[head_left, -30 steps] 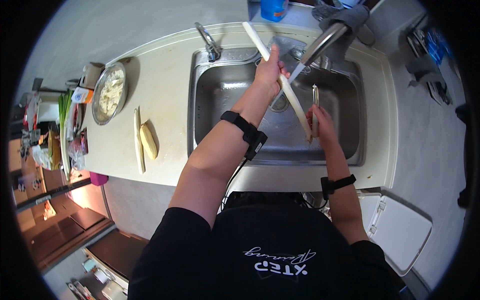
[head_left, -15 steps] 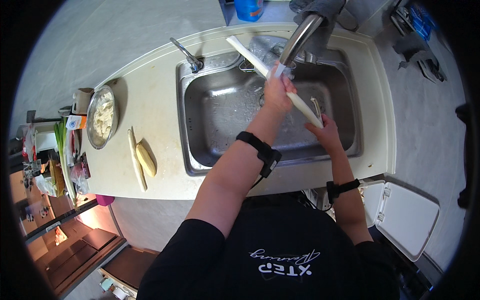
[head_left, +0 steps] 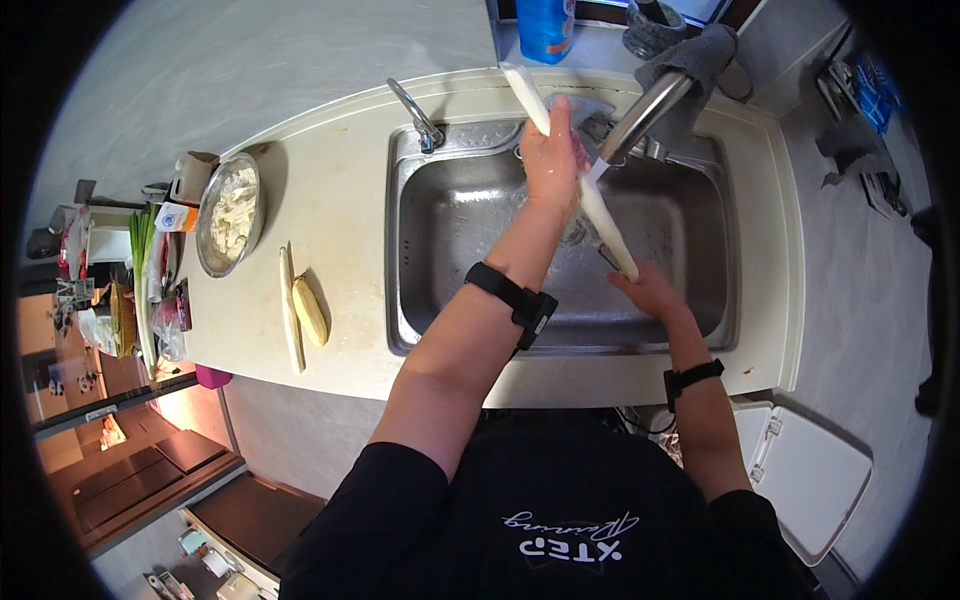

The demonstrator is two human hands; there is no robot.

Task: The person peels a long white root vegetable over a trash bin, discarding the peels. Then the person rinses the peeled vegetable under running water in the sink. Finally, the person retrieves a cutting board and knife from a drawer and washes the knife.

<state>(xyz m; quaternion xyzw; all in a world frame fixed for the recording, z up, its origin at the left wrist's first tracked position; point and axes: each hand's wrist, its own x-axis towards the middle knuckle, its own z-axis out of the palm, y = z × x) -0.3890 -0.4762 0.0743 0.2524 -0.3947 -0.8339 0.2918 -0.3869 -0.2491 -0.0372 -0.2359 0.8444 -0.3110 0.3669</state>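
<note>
My left hand [head_left: 550, 152] is closed around a long white stalk [head_left: 607, 225], which slants across the steel sink [head_left: 450, 255] past the mouth of the large pull-out faucet [head_left: 652, 108]. My right hand [head_left: 650, 290], at the stalk's lower end, is closed on a metal peeler [head_left: 606, 256], mostly hidden behind the stalk. On the counter left of the sink lie another thin pale stalk [head_left: 291, 310] and a short peeled yellowish piece [head_left: 310, 312].
A steel bowl of pale food [head_left: 232, 217] and green onions [head_left: 143, 240] among packages occupy the left counter. A small tap [head_left: 415, 110] stands at the sink's back left, a blue bottle [head_left: 543, 30] behind. An open white bin [head_left: 810, 475] is below right.
The peeler, upright beside the stalk earlier, is tilted left behind its lower end. My right hand has turned with it. My left hand still grips the stalk beside the faucet.
</note>
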